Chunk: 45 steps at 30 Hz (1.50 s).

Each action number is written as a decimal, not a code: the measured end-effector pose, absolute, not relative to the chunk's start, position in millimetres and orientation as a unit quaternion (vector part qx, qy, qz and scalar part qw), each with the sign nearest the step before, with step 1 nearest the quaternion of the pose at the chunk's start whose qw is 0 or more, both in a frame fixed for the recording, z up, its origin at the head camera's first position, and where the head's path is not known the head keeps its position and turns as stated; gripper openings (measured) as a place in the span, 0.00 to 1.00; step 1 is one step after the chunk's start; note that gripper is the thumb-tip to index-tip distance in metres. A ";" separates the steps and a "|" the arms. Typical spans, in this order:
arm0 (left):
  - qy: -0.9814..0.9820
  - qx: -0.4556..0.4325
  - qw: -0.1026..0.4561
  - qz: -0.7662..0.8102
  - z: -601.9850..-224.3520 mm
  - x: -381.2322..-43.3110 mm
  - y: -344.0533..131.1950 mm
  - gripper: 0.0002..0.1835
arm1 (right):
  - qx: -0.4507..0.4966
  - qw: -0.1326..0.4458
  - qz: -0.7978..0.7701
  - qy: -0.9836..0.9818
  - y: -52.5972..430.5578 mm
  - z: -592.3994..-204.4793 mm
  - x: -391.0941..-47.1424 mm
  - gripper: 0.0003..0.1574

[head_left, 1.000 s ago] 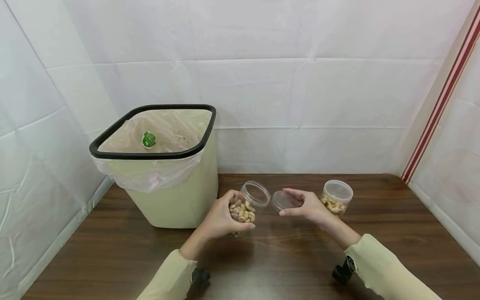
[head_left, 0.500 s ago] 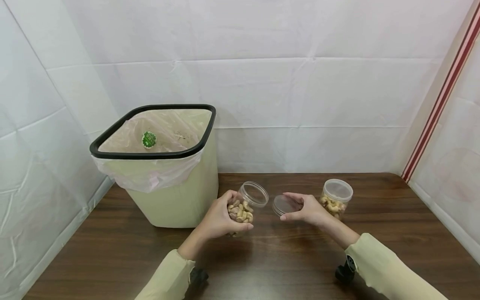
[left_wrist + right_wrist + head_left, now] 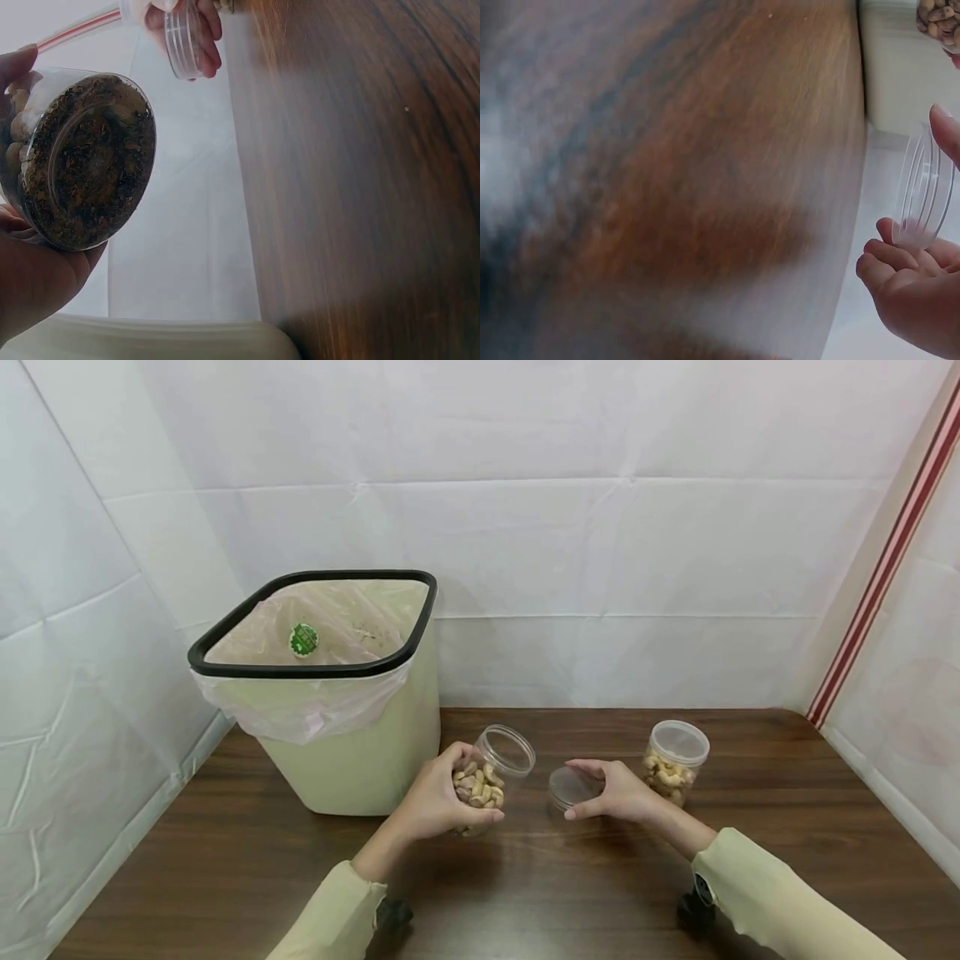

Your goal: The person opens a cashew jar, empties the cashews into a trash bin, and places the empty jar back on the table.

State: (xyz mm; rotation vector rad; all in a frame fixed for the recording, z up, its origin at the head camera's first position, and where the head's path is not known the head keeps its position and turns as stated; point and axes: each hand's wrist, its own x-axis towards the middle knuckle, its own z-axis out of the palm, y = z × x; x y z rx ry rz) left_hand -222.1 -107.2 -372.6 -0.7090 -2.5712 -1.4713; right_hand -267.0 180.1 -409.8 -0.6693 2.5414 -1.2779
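Note:
My left hand (image 3: 438, 799) grips a clear plastic jar (image 3: 507, 752) without a lid, its mouth tilted up to the right. Cashews (image 3: 477, 787) and some darker nuts fill its lower part. The left wrist view shows the jar's base (image 3: 94, 161) from below, with dark crumbs against it, raised over the table. In my right hand (image 3: 615, 792), a clear round lid (image 3: 572, 787) is pinched by the edge between thumb and fingers, just right of the open jar. The same lid (image 3: 924, 187) stands on edge in the right wrist view.
A second jar of cashews (image 3: 675, 762), its top covered, stands on the brown table (image 3: 525, 893) behind my right hand. At the left is a pale green bin (image 3: 352, 777) with a black rim and a plastic liner; a green round label (image 3: 303, 640) lies inside.
My right hand has lowered the lid slightly toward the table. The left hand and its jar have shifted a little to the left.

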 end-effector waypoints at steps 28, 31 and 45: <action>-0.856 -0.221 0.048 -0.464 -367.5 -214.5 -121.6 0.34 | -0.232 0.134 -0.423 0.866 174.5 -422.9 -273.1 0.51; -0.859 -0.221 0.050 -0.460 -366.1 -212.3 -125.0 0.35 | -0.241 0.133 -0.409 0.870 174.4 -423.3 -273.4 0.51; -0.864 -0.217 0.060 -0.451 -357.2 -204.0 -137.3 0.36 | -0.265 0.120 -0.363 0.885 173.0 -421.2 -271.4 0.51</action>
